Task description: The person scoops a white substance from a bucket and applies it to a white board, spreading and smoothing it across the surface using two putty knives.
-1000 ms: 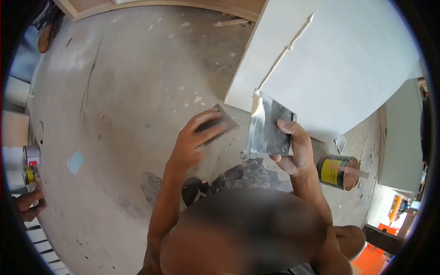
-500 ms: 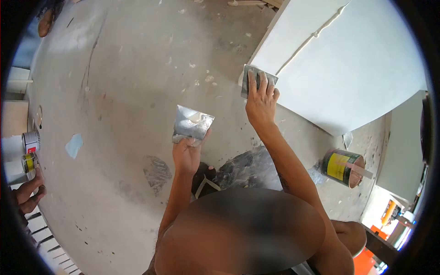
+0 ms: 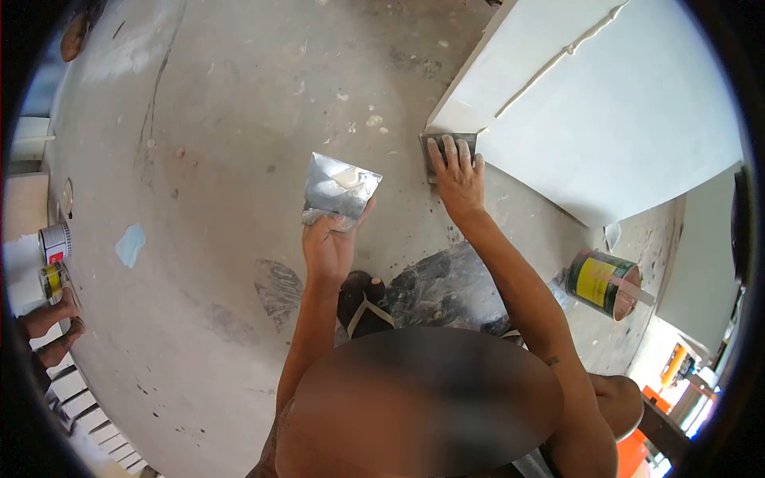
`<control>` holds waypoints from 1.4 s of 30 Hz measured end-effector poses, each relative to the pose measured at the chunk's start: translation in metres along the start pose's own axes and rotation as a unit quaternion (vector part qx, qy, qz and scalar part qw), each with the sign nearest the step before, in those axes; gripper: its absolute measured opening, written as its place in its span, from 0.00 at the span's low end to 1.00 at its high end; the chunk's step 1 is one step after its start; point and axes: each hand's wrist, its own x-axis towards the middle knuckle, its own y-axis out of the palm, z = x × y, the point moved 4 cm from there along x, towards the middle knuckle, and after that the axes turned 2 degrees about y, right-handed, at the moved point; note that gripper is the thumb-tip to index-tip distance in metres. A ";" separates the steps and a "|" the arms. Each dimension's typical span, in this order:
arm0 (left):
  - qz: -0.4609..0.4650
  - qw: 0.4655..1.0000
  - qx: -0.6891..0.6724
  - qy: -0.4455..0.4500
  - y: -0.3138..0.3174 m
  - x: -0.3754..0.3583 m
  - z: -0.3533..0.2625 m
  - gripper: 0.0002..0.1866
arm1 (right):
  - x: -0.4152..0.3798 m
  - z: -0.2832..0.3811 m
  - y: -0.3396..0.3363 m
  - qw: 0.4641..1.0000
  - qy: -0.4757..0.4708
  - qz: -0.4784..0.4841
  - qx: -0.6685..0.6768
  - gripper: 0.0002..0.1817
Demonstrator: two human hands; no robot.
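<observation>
My left hand [image 3: 328, 248] grips a flat metal putty knife [image 3: 323, 191] from below, its shiny blade facing up with a smear of pale putty on it. My right hand [image 3: 462, 187] has its fingers spread over a second, duller grey putty knife [image 3: 427, 166] and closed on it. The blade's upper edge meets the near left corner of a large white panel [image 3: 637, 119]. A thin raised line of cream putty [image 3: 535, 80] runs diagonally across the panel, its lower end close to that blade.
An open tin [image 3: 594, 280] with a flat stick across its mouth stands at the right. On the left are a pale blue scrap [image 3: 130, 245], further tins [image 3: 54, 243] and another person's feet [image 3: 62, 327]. My sandalled foot [image 3: 365, 303] is below my left hand.
The view has shifted a little. My left hand has risen with its putty knife. The right-hand knife has come slightly lower and turned squarer to the panel's corner.
</observation>
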 end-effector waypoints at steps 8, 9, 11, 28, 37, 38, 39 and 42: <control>0.003 0.994 -0.068 -0.087 0.004 -0.004 0.019 0.28 | -0.016 -0.029 -0.073 0.988 0.077 0.121 0.049 0.34; 0.006 0.994 -0.070 -0.088 0.012 -0.004 0.022 0.28 | -0.019 -0.036 -0.092 0.982 0.104 0.091 0.126 0.32; -0.007 0.982 -0.056 -0.182 0.032 -0.007 0.035 0.26 | -0.023 -0.047 -0.121 0.970 0.129 0.056 0.198 0.30; 0.185 0.968 -0.010 -0.172 0.147 -0.016 0.031 0.26 | 0.081 -0.144 -0.257 0.943 0.001 -0.303 0.140 0.39; 0.074 0.989 -0.027 -0.129 0.093 -0.007 0.037 0.26 | 0.160 -0.166 -0.256 0.929 0.084 -0.357 -0.039 0.27; -0.005 0.994 -0.009 -0.109 0.086 -0.006 0.032 0.26 | 0.152 -0.151 -0.238 0.932 0.088 -0.350 -0.044 0.26; 0.034 0.995 0.000 -0.093 0.081 -0.003 0.024 0.25 | 0.141 -0.137 -0.219 0.944 0.085 -0.318 -0.033 0.26; 0.051 0.995 0.025 -0.079 0.070 0.001 0.008 0.24 | 0.106 -0.091 -0.166 0.975 0.088 -0.205 -0.002 0.27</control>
